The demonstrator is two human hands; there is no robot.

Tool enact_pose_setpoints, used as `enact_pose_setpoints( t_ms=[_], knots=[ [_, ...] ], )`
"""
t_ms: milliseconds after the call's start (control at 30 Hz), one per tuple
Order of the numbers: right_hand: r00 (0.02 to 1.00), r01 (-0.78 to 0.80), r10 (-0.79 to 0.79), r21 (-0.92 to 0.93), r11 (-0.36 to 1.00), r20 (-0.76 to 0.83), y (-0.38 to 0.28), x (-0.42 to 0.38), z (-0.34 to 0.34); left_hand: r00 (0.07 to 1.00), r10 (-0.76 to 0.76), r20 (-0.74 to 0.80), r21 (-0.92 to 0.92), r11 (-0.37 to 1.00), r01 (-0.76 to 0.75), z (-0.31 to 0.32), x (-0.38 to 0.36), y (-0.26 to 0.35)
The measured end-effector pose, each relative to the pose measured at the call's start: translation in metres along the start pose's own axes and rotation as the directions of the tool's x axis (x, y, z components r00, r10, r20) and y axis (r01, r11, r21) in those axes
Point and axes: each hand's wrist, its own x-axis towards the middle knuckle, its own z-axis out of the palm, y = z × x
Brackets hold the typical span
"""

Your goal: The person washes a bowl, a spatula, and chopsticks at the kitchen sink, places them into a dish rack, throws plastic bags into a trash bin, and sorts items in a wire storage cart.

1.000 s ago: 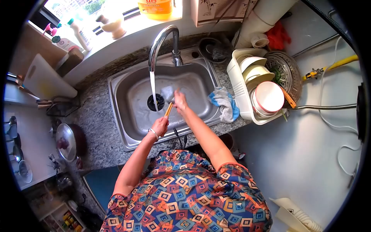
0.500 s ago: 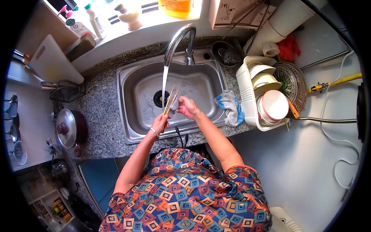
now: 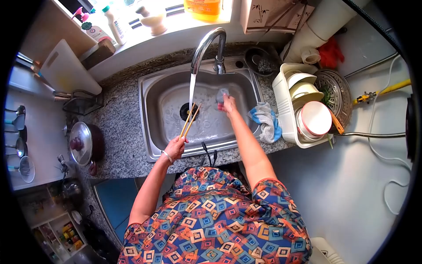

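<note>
A: What is the left hand [image 3: 175, 148] doing?

B: It is closed around the lower ends of a pair of wooden chopsticks [image 3: 188, 120]. They slant up and away from it, over the steel sink [image 3: 151, 132], and their tips reach the stream of water [image 3: 191, 90] falling from the tap [image 3: 206, 42]

A: And the right hand [image 3: 228, 104]?

B: It is stretched further out, well apart from the left, and its fingers are clamped on a grey scouring pad [image 3: 221, 95]. The pad sits just beyond the fingertips, toward the back wall of the sink, a little to the right of the water

A: Are the pad and the chopsticks touching?

B: No, the water stream lies between them

A: What lies near the hands?

B: The drain [image 3: 186, 113] is right under the chopstick tips. Just right of the right forearm a blue and white cloth [image 3: 265, 121] is draped on the sink edge, and beyond that stands a white rack [image 3: 282, 110] with bowls [image 3: 301, 90] stacked in it. Far to the left of the left hand a lidded pot [image 3: 83, 144] rests on the granite counter [image 3: 121, 127]
</note>
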Motion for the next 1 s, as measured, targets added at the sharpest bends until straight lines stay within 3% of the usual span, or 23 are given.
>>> enact_pose_setpoints(
  t_ms=[33,67,100,133,167,200,233,300,400,467,500,533,633,767,867,967,1000],
  knots=[
    [0.992,0.121,-0.127,-0.307,0.944,0.001,0.004,-0.001,0.007,1.000,0.003,-0.016,-0.010,1.000,-0.003,-0.008,0.002,-0.002],
    [0.967,0.223,-0.251,-0.587,0.778,0.036,0.008,-0.003,0.012,1.000,0.008,-0.023,-0.023,1.000,-0.009,-0.012,0.007,-0.003],
    [0.929,0.290,-0.354,-0.802,0.523,0.106,0.012,-0.005,0.019,0.999,0.013,-0.029,-0.036,0.999,-0.014,-0.015,0.010,-0.001],
    [0.959,0.270,-0.119,-0.700,0.661,0.258,-0.008,-0.030,0.034,0.999,0.010,-0.042,-0.011,1.000,-0.011,-0.016,0.010,0.003],
    [0.929,0.202,-0.024,-0.451,0.870,0.370,-0.022,-0.061,0.049,0.999,0.020,-0.032,0.000,1.000,-0.020,-0.017,0.013,0.004],
    [0.847,0.097,0.069,-0.280,0.955,0.527,-0.032,-0.075,0.062,0.999,0.027,-0.025,0.018,0.999,-0.026,-0.021,0.018,0.003],
    [0.788,-0.042,0.128,-0.156,0.987,0.602,-0.027,-0.073,0.073,0.999,0.034,-0.019,0.036,0.999,-0.033,-0.023,0.022,0.003],
    [0.772,-0.101,0.122,-0.068,0.993,0.624,-0.014,-0.066,0.083,0.997,0.072,-0.009,0.132,0.989,-0.070,-0.026,0.030,-0.004],
    [0.824,-0.033,0.054,-0.048,0.998,0.565,0.016,-0.049,0.092,0.984,0.178,-0.011,0.325,0.931,-0.165,-0.063,0.074,-0.049],
    [0.863,0.223,-0.126,-0.145,0.964,0.489,0.012,-0.055,0.097,0.872,0.449,-0.193,0.780,0.609,-0.141,-0.075,0.084,-0.057],
    [0.861,0.343,-0.221,-0.202,0.917,0.458,0.009,-0.057,0.100,0.774,0.596,-0.214,0.921,0.388,-0.044,-0.077,0.086,-0.056],
    [0.862,0.362,-0.232,-0.227,0.904,0.452,0.009,-0.058,0.104,0.818,0.467,-0.337,0.874,0.477,0.087,-0.064,0.068,-0.027],
    [0.682,0.731,-0.570,-0.450,0.513,0.458,0.016,-0.056,0.109,0.747,0.577,-0.329,0.853,0.522,-0.028,-0.070,0.071,-0.020],
    [0.695,0.719,-0.556,-0.411,0.561,0.456,0.010,-0.061,0.108,0.793,0.532,-0.298,0.824,0.563,-0.068,-0.074,0.087,-0.032],
    [0.611,0.791,-0.638,-0.384,0.477,0.468,-0.002,-0.078,0.106,0.825,0.494,-0.276,0.811,0.580,-0.076,-0.073,0.094,-0.040],
    [0.654,0.756,-0.600,-0.420,0.502,0.460,-0.012,-0.086,0.104,0.778,0.576,-0.251,0.768,0.607,-0.203,-0.056,0.090,-0.024],
    [0.641,0.766,-0.602,-0.448,0.461,0.475,-0.017,-0.090,0.101,0.728,0.646,-0.229,0.800,0.551,-0.237,-0.049,0.090,-0.015]
  ],
)
